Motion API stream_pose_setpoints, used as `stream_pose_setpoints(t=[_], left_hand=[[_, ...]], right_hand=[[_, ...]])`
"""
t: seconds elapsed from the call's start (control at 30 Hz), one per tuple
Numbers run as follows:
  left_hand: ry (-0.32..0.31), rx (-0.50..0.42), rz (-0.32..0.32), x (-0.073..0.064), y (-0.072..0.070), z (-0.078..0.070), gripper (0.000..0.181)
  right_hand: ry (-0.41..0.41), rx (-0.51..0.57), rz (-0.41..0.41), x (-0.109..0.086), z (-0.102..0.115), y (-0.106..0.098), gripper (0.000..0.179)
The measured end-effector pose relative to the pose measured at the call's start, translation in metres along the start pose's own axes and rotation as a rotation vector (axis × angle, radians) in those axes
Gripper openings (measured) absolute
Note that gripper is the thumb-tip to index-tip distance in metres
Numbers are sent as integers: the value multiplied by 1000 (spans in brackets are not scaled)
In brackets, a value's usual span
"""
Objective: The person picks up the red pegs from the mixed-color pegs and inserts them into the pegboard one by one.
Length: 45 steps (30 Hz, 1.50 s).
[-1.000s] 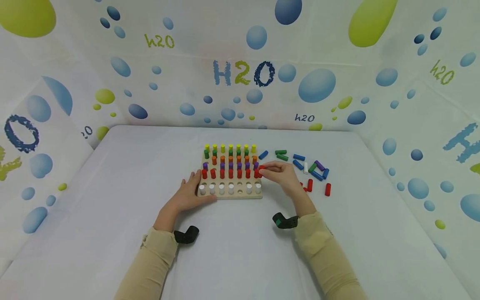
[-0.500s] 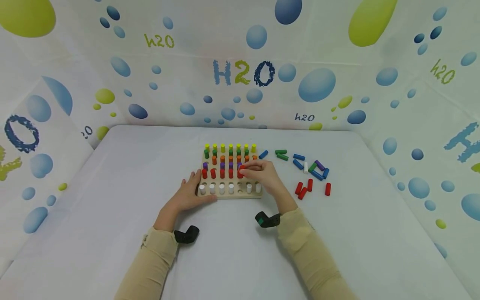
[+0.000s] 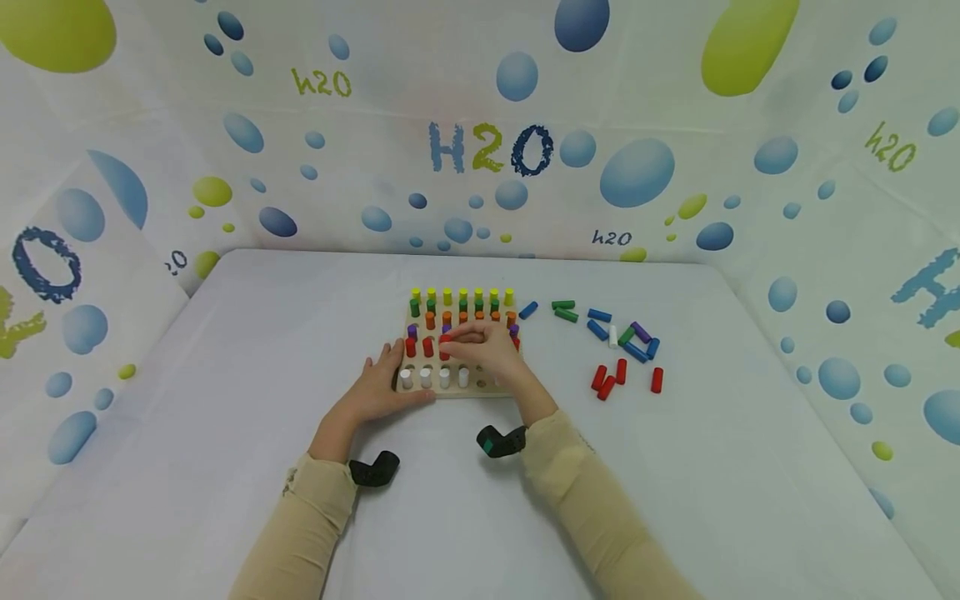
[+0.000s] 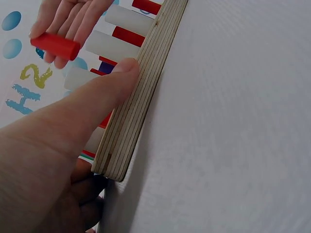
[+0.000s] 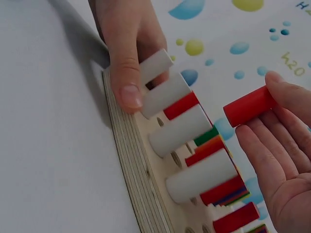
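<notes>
My right hand (image 3: 487, 348) pinches a red peg (image 5: 249, 106) between thumb and fingers, over the wooden pegboard (image 3: 453, 394). The held peg is tilted and apart from the board in both wrist views. At the board's front left corner rests my left hand (image 3: 372, 387), its thumb (image 4: 109, 87) straight along the front edge and its fingers spread along the left side. Upright rows stand in the board: white pegs (image 3: 425, 378) in front, then red pegs (image 3: 411, 347), purple, orange, green and yellow pegs (image 3: 447, 296). The right hand hides part of the red and purple rows.
Loose red pegs (image 3: 606, 387) lie on the white table right of the board. Behind them are blue pegs (image 3: 635, 352), green pegs (image 3: 564, 305), a purple peg (image 3: 640, 332) and a white peg (image 3: 612, 337). A patterned backdrop (image 3: 375, 150) closes the back.
My right hand, with the red peg in its fingers, has moved left across the board from its right edge to about the third column. The left hand stays in place.
</notes>
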<state>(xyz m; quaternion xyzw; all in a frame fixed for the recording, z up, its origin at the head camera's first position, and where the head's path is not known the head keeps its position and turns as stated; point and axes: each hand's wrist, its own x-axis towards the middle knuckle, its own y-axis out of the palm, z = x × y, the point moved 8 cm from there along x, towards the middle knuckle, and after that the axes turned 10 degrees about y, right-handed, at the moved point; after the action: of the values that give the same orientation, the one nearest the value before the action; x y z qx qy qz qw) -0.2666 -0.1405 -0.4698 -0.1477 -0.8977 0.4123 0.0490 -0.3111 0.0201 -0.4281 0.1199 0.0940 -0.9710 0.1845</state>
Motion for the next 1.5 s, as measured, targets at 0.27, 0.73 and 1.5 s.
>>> stream_pose_setpoints(t=[0.27,0.73,1.5], left_hand=[[21,-5,-3,-1,-2,-3,111],[90,-6,-13,-1,-2,-7,107],[79,8,-6,0,-2,-6,107]], right_hand=[[-11,-76,35,10,2,23,27],[-93,-183,38,18,10,47,19],[-87,-359,126,25,9,64,12]])
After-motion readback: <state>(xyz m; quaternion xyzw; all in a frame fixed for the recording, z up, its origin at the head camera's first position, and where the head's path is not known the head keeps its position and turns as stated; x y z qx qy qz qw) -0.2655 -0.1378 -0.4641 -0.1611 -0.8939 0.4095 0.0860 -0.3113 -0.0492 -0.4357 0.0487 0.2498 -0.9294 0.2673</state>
